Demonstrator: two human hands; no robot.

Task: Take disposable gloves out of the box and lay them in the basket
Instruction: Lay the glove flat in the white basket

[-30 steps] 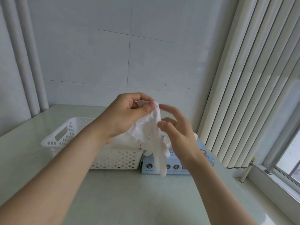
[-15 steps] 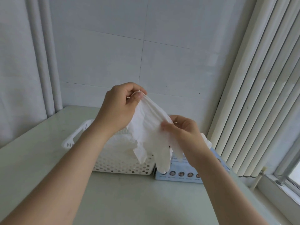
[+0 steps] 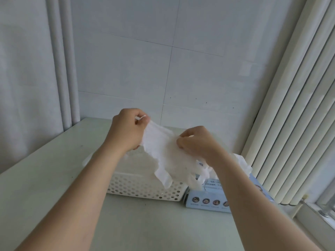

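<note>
White tiled wall (image 3: 199,69) at the back, curtain (image 3: 27,69) on the left, vertical blinds (image 3: 290,124) on the right, pale table (image 3: 45,178) below.

Perforated white basket (image 3: 145,189) sits toward the table's far edge. Blue box (image 3: 204,200) is just beside it on the right, toward the table's right edge; can't tell whether they touch. More gloves (image 3: 243,163) bunch out of the box top behind the right forearm.

One glove (image 3: 161,151) is in the air, stretched between both hands and clear of the box.
- left hand (image 3: 126,133): curled, pinching the cuff end, the higher of the two
- right hand (image 3: 199,144): fingers curled, pinching the glove further along, lower

Long axis runs from upper left down to the right. The glove's fingers dangle over the basket's right end and the seam with the box.

Key relation: the basket opening is straight below the left hand and left of the right hand, so the left hand is nearer. The lay-down looks like a short drop down and left, with the axis roughly along the basket's length.

Basket contents are too washed out to read.
</note>
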